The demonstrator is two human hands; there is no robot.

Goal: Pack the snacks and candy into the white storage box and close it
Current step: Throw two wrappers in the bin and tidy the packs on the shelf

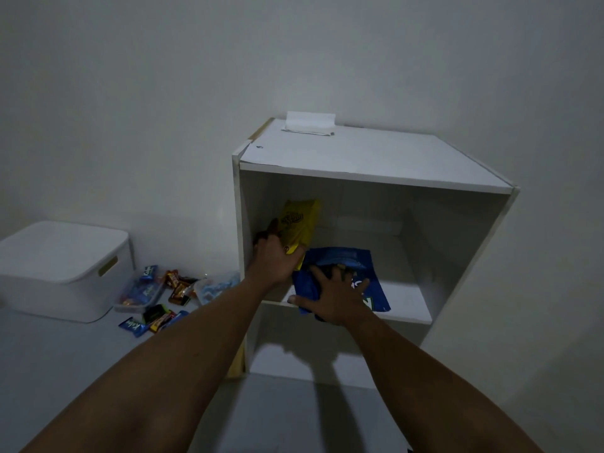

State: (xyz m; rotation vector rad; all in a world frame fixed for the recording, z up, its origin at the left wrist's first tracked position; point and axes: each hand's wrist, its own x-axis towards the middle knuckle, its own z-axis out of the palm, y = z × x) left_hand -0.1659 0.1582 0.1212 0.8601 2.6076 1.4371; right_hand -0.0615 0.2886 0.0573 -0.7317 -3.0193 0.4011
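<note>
Right hand (338,297) on crumpled blue bag (356,261)

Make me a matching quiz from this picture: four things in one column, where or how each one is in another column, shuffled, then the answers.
1 yellow bag
2 blue bag
3 white storage box
4 candy bars

A closed, lid on
B gripped by left hand
C scattered beside the box
D lying on shelf, under right hand

Pairs: 1-B, 2-D, 3-A, 4-C
</note>
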